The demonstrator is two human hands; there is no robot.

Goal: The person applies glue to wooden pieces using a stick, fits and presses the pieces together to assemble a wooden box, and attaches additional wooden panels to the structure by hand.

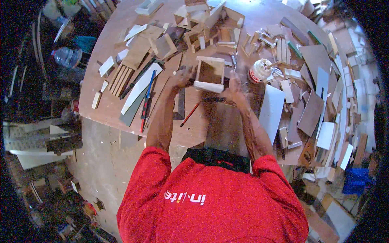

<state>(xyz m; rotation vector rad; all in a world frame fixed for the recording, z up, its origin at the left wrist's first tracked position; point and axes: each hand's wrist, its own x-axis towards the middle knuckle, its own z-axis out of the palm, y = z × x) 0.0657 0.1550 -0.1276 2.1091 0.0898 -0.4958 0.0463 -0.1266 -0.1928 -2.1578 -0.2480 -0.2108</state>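
A small wooden box point(210, 86) with pale walls and a brown inside faces up between my hands, above the worktable. My left hand point(184, 77) is closed at the box's left side, its fingertips partly hidden. Just off the right side, my right hand point(234, 88) has its fingers stretched out; they are somewhat blurred, and a narrow gap shows between them and the box. Below the box lies a dark flat strip point(214, 99). A red pencil-like stick point(190, 115) rests on the table nearer to me.
Wooden boxes point(227, 34) and offcuts crowd the table's far side. A glue-smeared jar point(259, 71) with a stick in it stands to the right, near a white panel point(271, 110) and many scraps. A blue-and-red handsaw-like tool point(147, 101) lies at left.
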